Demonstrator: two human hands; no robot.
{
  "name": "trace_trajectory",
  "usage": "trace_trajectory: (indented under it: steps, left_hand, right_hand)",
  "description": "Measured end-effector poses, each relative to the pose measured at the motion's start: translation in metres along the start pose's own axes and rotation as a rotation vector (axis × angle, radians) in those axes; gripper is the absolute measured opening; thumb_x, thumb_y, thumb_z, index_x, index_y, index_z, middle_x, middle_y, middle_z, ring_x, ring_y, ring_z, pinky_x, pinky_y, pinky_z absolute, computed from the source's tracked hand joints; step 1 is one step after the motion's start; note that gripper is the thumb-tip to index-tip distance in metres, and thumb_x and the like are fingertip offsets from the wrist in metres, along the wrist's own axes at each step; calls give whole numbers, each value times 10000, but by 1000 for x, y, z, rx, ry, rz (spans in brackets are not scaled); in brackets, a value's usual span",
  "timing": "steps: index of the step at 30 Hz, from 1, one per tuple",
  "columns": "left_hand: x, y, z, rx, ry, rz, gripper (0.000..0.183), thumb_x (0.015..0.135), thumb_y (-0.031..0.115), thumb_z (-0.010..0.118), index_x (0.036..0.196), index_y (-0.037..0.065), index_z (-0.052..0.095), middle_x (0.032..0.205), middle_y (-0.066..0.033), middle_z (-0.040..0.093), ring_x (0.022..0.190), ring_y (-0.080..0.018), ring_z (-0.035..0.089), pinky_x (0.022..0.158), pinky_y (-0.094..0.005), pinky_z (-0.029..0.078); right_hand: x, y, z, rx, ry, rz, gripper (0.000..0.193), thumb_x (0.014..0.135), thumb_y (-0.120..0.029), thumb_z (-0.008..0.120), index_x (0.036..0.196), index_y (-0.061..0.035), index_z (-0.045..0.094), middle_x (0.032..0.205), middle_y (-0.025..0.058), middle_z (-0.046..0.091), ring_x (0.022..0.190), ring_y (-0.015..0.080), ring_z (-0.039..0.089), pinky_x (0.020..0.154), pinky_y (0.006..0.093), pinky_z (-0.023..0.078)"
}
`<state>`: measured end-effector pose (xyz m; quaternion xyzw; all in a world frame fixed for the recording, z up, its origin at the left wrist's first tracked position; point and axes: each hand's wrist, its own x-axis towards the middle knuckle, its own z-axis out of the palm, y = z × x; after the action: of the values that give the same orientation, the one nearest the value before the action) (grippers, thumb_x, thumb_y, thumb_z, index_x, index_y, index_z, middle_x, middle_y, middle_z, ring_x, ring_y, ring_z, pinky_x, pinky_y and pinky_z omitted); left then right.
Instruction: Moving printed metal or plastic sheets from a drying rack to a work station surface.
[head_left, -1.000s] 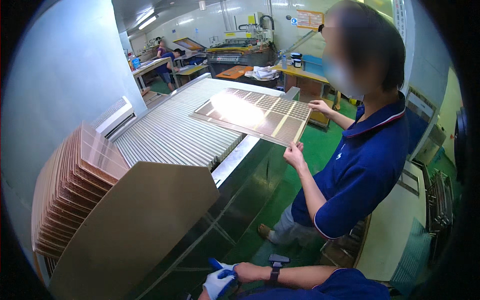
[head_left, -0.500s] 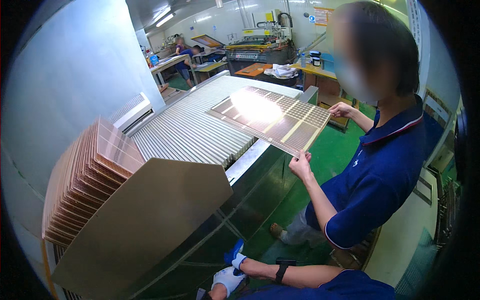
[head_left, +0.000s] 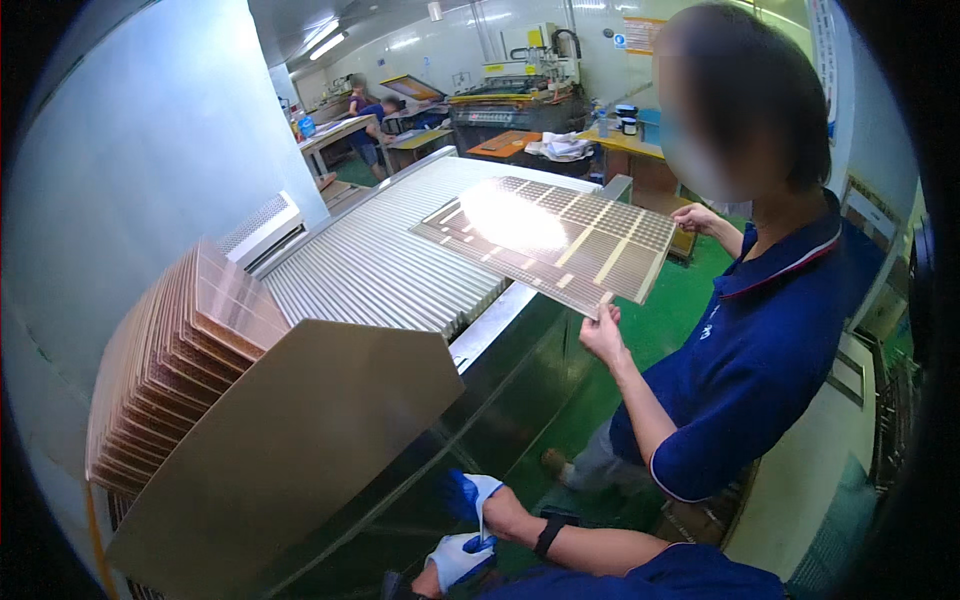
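One side covered, the other partway

My gloved left hand [head_left: 460,558] is closed, seemingly pinching the edge of the right glove [head_left: 466,494]. That glove is over the fingers of my right hand [head_left: 505,514], its back not yet covered; whether they curl, I can't tell. Past the brown board [head_left: 290,460], a co-worker [head_left: 765,340] holds a patterned panel [head_left: 610,235] partly above the rollers [head_left: 385,245].

White-and-blue gloves [head_left: 458,560], brown panel [head_left: 572,243] gridded with pale bands, silver striped rollers [head_left: 380,255], green floor [head_left: 690,288]
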<state>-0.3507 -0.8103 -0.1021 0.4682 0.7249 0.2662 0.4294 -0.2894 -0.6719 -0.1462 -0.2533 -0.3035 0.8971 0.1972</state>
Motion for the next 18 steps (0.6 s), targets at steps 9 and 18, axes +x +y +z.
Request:
trace_trajectory:
  steps: [9,18]
  left_hand:
    - [-6,17,-11,256,-256,17,365,880,437,555,969,102,669,921,-127,692,868,-335,650,786,-409,494]
    - [6,16,1,456,-447,183,368,877,436,521,892,98,666,894,-145,680,820,-353,634,737,-433,492]
  right_hand:
    - [-36,-47,65,-183,-233,84,465,1004,-385,455,1356,-86,514,1259,76,607,1070,137,554,919,286,423]
    - [-9,-28,61,-269,-439,36,598,1006,-301,489,1497,-45,264,1507,97,358,1359,190,372,1112,322,315]
